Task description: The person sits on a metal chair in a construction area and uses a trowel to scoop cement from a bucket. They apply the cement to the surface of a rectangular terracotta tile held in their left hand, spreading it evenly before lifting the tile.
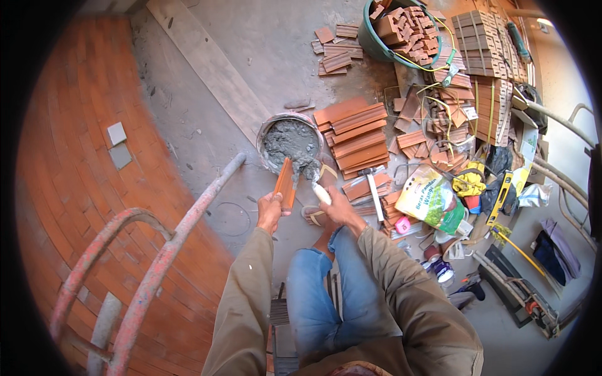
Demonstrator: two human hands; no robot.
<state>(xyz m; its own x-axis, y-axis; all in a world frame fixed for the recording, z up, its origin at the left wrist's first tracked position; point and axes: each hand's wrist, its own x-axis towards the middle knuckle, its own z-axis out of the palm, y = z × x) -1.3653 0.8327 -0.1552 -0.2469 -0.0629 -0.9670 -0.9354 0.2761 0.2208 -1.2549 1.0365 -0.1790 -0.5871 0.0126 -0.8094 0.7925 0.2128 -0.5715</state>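
In my left hand [271, 212] is a narrow terracotta brick tile [286, 185], its far end over the rim of a bucket. My right hand [338, 208] is closed around the pale handle of a trowel [322, 193]. Wet grey mortar covers the trowel's blade, which is close beside the tile's right edge at the bucket's near side. The round bucket [262, 161] holds lumpy grey mortar [291, 139]. Whether the blade touches the tile I cannot tell.
Stacked terracotta tiles [357, 135] stand right of the bucket, near a hammer [375, 194] and a printed sack [429, 199]. A green tub [370, 41] holds tile pieces. Red-and-grey scaffold pipes [179, 241] rise at left before the tiled wall [81, 156]. A plank [207, 62] lies beyond.
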